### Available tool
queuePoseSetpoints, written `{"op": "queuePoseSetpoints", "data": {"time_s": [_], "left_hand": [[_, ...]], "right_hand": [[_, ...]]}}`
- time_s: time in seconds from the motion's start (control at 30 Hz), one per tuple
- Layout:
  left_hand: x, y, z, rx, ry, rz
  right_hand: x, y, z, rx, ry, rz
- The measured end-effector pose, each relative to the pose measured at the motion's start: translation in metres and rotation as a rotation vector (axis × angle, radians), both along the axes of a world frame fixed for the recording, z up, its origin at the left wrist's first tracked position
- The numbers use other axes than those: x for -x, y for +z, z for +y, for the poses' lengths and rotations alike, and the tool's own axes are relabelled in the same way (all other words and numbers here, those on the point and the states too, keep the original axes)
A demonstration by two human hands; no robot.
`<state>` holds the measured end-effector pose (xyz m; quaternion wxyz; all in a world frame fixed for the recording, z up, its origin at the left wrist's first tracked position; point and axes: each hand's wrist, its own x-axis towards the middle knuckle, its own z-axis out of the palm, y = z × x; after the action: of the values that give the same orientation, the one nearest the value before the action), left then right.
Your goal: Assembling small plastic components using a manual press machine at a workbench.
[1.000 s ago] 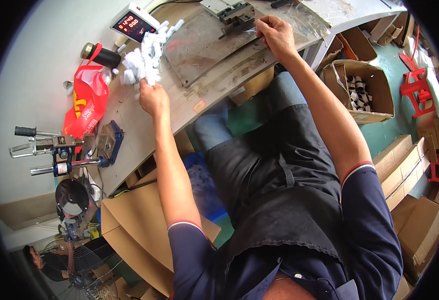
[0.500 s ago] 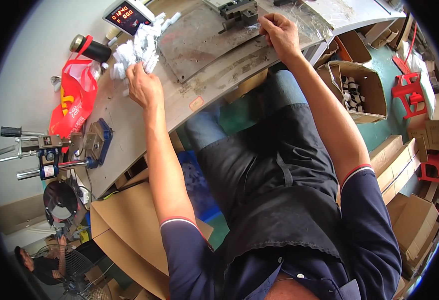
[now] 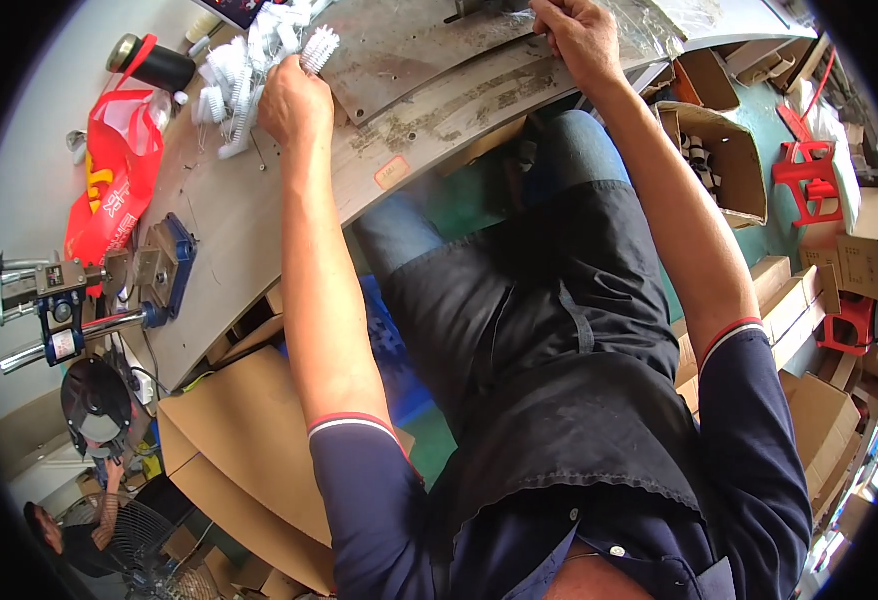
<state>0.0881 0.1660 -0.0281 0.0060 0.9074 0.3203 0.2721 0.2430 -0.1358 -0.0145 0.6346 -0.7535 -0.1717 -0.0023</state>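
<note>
So we've got one white brush (image 3: pixel 320 50) at upper left of the frame, and it looks pinched in the curled fingers of the left hand (image 3: pixel 297 100). Right beside it sits the pile (image 3: pixel 224 75) of similar brushes, loose on the bench (image 3: pixel 249 220). Progress-wise, we'd say one is picked out and plenty are left in the heap; we can't tell if any are finished.

At top right of centre, the right hand (image 3: pixel 584 40) has its fingers bent inward near the metal fixture (image 3: pixel 477 8), which the top edge cuts off. We can't tell if they're gripping anything. The metal plate (image 3: pixel 399 60) lies between the hands. Farther left we see a flask (image 3: pixel 159 68), a red bag (image 3: pixel 109 200) and a hand press (image 3: pixel 59 305).
</note>
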Motion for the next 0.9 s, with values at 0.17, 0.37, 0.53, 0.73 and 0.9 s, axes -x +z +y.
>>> {"op": "queuePoseSetpoints", "data": {"time_s": [0.17,0.37,0.53,0.73,0.9], "left_hand": [[0.002,0.0,0.0,0.053,0.024,-0.111],[0.016,0.004,-0.021,0.283,-0.05,-0.354],[0.02,0.01,-0.107,1.19,-0.35,-0.681],[0.027,0.03,-0.177,1.586,-0.402,-0.662],[0.02,0.025,-0.188,1.636,-0.428,-0.657]], "right_hand": [[0.006,0.006,0.002,0.063,-0.026,-0.02],[0.007,-0.011,0.008,0.146,-0.097,-0.223],[0.062,-0.021,0.038,0.161,0.072,-0.245],[0.072,0.014,0.027,0.005,0.365,0.126],[0.059,0.014,0.01,-0.065,0.471,0.343]]}}
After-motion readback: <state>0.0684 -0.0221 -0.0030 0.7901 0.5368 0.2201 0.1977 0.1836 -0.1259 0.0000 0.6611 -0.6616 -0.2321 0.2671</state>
